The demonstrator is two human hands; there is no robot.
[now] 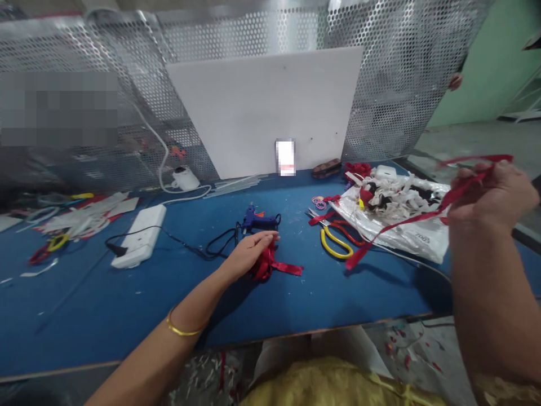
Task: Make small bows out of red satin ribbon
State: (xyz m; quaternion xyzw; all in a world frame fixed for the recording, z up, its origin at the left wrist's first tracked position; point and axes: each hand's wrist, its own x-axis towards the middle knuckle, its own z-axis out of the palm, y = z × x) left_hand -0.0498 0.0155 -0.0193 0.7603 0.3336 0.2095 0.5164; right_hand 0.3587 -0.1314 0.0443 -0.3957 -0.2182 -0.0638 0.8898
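My left hand (253, 248) is closed around a bunched red ribbon bow (264, 268) just over the blue table; part of the bow is hidden under the fingers, and one tail points right. At the far right, my raised right hand (494, 192) grips a long red ribbon (406, 219), whose loose end hangs down to the left. Motion blurs this hand somewhat. A blue glue gun (256, 219) lies right behind my left hand. Between the two hands rest yellow-handled scissors (336, 242), with an orange-handled pair (349, 231) beside them.
A plastic bag (422, 239) bears white and dark scraps on the right. A white power strip (141, 237), glue sticks (236, 185) and a pile of strips (97, 214) lie left and back. A white board (274, 107) leans against perforated metal. Cords cross the table.
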